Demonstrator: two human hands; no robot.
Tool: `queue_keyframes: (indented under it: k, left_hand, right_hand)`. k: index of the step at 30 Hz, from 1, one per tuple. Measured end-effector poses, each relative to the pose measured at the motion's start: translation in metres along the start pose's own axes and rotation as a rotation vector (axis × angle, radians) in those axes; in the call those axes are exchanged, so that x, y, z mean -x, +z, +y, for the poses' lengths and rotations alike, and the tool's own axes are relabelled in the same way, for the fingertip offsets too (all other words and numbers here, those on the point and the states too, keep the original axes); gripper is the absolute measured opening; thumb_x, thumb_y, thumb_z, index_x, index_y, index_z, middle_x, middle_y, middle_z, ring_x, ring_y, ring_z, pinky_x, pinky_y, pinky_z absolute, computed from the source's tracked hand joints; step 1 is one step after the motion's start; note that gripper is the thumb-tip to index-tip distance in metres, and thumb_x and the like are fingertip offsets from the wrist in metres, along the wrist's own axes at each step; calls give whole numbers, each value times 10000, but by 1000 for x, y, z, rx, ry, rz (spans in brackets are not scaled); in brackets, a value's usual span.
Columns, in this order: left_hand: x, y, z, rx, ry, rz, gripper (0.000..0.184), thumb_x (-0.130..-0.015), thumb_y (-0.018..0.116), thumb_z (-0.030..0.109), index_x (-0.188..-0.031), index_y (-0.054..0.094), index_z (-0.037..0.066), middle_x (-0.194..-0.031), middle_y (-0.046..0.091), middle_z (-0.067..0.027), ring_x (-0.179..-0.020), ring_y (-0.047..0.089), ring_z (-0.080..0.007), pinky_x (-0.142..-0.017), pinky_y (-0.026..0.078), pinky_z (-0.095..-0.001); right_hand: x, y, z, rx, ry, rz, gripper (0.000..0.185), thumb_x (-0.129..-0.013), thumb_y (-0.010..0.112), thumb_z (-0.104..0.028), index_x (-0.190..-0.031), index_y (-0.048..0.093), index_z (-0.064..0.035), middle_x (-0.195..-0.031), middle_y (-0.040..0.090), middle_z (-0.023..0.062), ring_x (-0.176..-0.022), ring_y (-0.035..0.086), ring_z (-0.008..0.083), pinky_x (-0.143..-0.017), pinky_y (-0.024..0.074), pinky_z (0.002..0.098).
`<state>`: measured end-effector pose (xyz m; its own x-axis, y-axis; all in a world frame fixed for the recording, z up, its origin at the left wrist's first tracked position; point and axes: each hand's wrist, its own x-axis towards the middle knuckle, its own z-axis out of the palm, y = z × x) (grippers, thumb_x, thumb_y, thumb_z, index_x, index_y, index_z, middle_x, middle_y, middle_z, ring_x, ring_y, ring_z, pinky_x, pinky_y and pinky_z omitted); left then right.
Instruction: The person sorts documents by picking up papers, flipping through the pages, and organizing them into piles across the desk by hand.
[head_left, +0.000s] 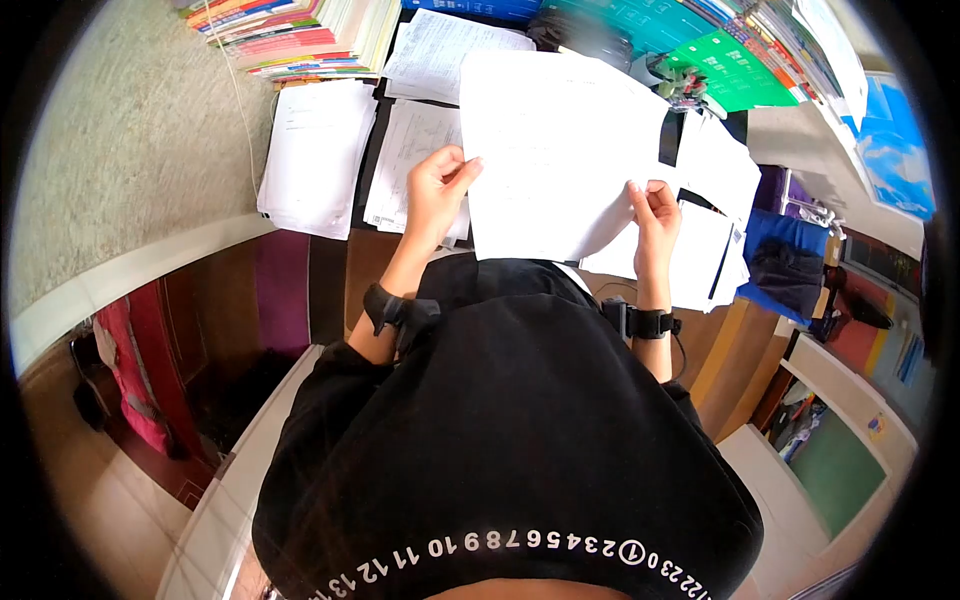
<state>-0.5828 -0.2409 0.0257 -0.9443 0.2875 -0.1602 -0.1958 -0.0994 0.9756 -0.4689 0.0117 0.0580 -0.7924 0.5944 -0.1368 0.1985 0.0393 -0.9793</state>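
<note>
A large white sheet of paper (560, 150) is held up in front of my body, with faint print near its top. My left hand (438, 190) pinches its left edge between thumb and fingers. On the other side, my right hand (655, 220) grips the right edge the same way. I cannot tell whether it is one sheet or several together. Behind my left hand lies a printed paper pile (412, 150), partly covered by the held sheet. More loose papers (700, 250) spread beside and below my right hand.
A stack of white papers (315, 150) lies at the left of the desk, below a tall pile of books (310, 35). Another paper pile (450, 55) sits at the back. A small plant (685, 85) and a green book (735, 70) stand at the back right.
</note>
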Motion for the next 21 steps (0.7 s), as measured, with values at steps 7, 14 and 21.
queue_keyframes:
  k: [7,14,21]
  left_hand:
    - [3,18,6,-9,-11,-6,176,-834,648,43,-724,514,18,-650,560,26,-600,455,-7,-521,344,-170]
    - [4,21,-6,-194,5,-61,78,-844,626,20,-791,572,2,-740,631,-25,-657,551,-36,-566,411,-169]
    - [10,44,0,-221,19,-48,159,-831,648,39,-730,532,2,-672,597,0,-607,496,-15,-522,366,-173]
  right_hand:
    - [1,-10,5,-34,5,98,127,-843,656,-110,-768,570,-55,-641,515,-68,-577,391,-3,-528,282,154]
    - [5,-29,25,-28,-18,96,140,-829,668,-92,-757,559,-42,-636,520,-71,-572,393,-8,-507,275,153]
    - [13,-40,26,-37,-25,159,141,-820,678,-84,-758,560,-39,-647,525,-73,-578,401,-10,-508,274,149]
